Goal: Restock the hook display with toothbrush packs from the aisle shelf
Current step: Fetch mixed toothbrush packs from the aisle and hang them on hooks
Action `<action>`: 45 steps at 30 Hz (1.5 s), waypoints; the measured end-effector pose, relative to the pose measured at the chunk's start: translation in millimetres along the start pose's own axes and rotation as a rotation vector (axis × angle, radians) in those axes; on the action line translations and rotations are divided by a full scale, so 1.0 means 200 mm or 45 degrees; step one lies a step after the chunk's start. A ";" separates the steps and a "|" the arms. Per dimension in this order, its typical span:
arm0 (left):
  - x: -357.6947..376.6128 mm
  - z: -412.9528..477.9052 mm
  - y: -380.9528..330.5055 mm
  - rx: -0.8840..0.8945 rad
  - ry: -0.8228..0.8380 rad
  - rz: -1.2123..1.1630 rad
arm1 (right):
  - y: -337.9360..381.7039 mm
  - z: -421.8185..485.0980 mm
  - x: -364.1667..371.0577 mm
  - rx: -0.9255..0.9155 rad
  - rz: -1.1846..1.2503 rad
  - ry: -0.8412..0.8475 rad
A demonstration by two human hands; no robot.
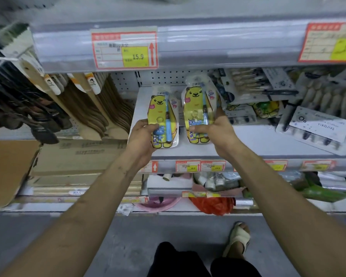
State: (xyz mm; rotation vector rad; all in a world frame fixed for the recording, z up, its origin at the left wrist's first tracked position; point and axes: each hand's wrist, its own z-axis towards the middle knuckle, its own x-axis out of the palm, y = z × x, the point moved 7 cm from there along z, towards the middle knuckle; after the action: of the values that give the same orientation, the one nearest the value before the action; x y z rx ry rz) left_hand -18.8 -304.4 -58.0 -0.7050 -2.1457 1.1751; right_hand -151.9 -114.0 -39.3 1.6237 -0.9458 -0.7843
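Store shelving is filling the view, with a perforated back panel running behind a white aisle shelf and a price rail overhead. The person is holding two toothbrush packs above that shelf, one in each of the hands. The left hand is gripping the left bear pack by its lower half, thumb across the front. The right hand is pinching the right bear pack low down as well, and carrying it slightly higher and closer to the back panel.

Several risks are showing from here. Both packs are being held by the bottom, so their tops are standing free and are likely flexing, which would make it hard to line up a hang hole with a hook. No hook for them is showing clearly; the area around the pack tops is blurred, so I cannot tell where the target is sitting. With both hands occupied, nothing is free to steady a hook or a pack, and a glossy plastic front could be slipping out of a light pinch. The right forearm is also working just beside a loose heap of other packs on the shelf, and a sideways sweep could be nudging those off the edge.
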 end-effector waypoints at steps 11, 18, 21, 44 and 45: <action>0.34 -0.22 0.09 -0.022 0.196 0.156 | -0.03 -0.45 -0.36 0.077 0.214 -0.086; 0.90 -0.42 0.26 -0.045 0.343 0.329 | -0.11 -0.73 -0.92 0.132 0.346 -0.365; 1.30 -0.55 0.40 -0.041 0.463 0.409 | -0.14 -0.89 -1.31 0.155 0.406 -0.480; 4.45 -1.70 1.63 0.032 1.325 0.763 | -0.32 -2.16 -4.29 0.080 0.458 -1.459; 4.60 -1.74 1.70 0.019 1.366 0.775 | -0.33 -2.20 -4.42 0.084 0.455 -1.498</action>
State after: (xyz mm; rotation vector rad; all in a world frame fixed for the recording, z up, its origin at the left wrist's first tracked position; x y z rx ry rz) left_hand -349.2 680.0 19.9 -1.5956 -1.0330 0.7578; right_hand -179.2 872.3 26.3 0.8823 -2.0105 -1.4801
